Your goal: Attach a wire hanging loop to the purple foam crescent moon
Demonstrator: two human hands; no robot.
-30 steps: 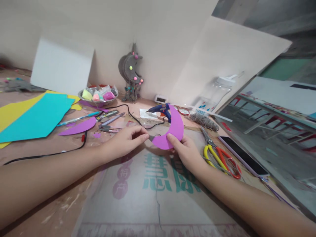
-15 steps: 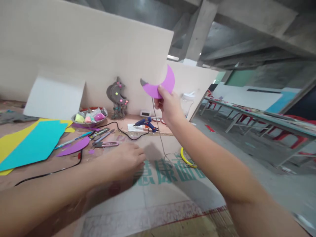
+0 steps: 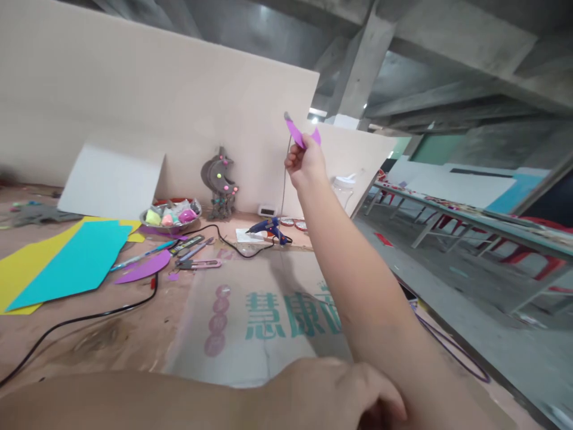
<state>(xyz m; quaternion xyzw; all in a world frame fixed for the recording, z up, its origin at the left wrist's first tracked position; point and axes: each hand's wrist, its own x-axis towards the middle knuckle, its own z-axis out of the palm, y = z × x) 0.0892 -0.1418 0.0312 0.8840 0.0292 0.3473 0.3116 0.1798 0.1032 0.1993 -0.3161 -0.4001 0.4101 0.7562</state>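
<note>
My right hand (image 3: 304,164) is raised high above the table, fingers pinched on a purple foam crescent (image 3: 299,134) seen nearly edge-on. A thin grey string (image 3: 283,179) hangs down from the crescent's tip toward the table. My left hand (image 3: 353,391) is at the bottom of the view, close to the camera, fingers curled; what they hold, if anything, is hidden. My left forearm crosses the bottom edge.
A blue glue gun (image 3: 268,227) with a black cord lies at the back. A bowl of coloured pom-poms (image 3: 170,216), a grey moon ornament (image 3: 219,179), teal foam sheet (image 3: 76,255), yellow sheets, a purple offcut (image 3: 143,269), pens and snips sit left. A printed sack (image 3: 264,316) covers the middle.
My right hand has lifted the crescent higher and turned it edge-on. My left hand has pulled back from the sack toward me, to the bottom of the view.
</note>
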